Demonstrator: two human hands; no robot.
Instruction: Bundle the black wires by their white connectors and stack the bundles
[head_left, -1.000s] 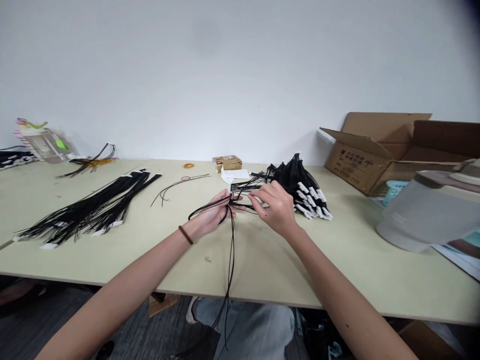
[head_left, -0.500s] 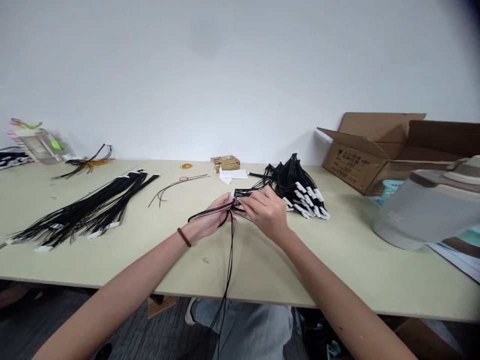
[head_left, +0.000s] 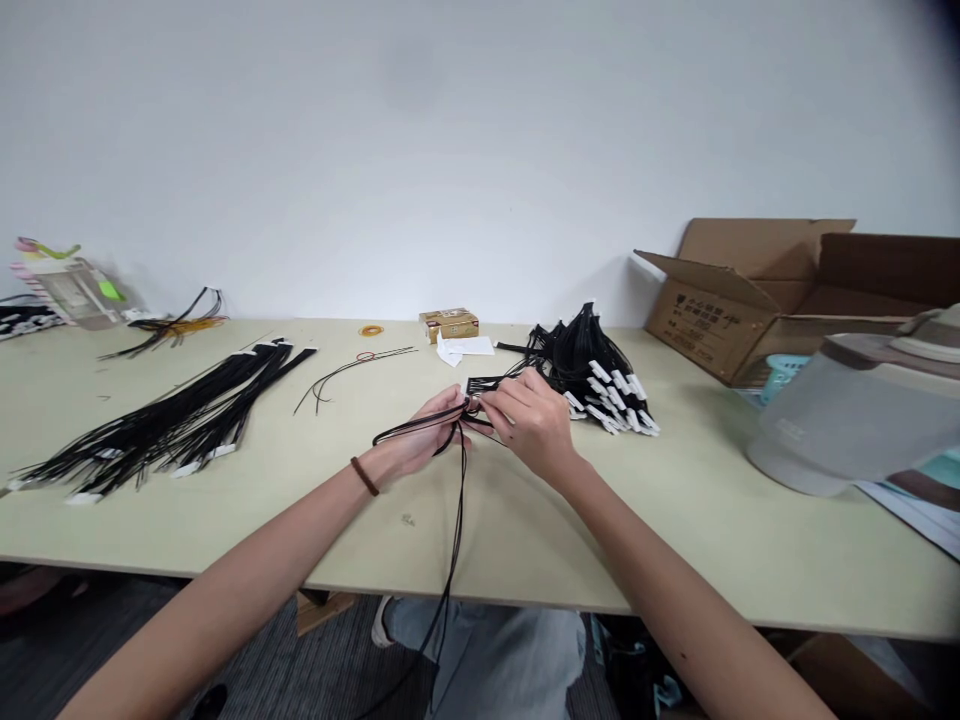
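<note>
Black wires (head_left: 459, 500) with a white connector (head_left: 465, 388) at one end are held above the middle of the table. My left hand (head_left: 426, 432) is closed on the wires beside the connector, and a few strands loop back over the palm. My right hand (head_left: 534, 412) pinches at the wires close to the connector; its fingertips partly cover the spot. Loose wire ends hang over the table's front edge toward the lap. Just behind my right hand lies a pile of black wire harnesses (head_left: 589, 355) with white connectors.
Flat black harnesses (head_left: 180, 415) lie on the left of the table (head_left: 337, 540). A few loose wires (head_left: 345, 372), a roll of yellow tape (head_left: 370, 330) and a small gold box (head_left: 448, 324) are farther back. An open carton (head_left: 705, 320) and a grey translucent jug (head_left: 832, 420) stand right.
Both hands stay almost in place at the connector, with only slight finger motion. The hanging wire ends have swung a little to the left. The view has shifted slightly.
</note>
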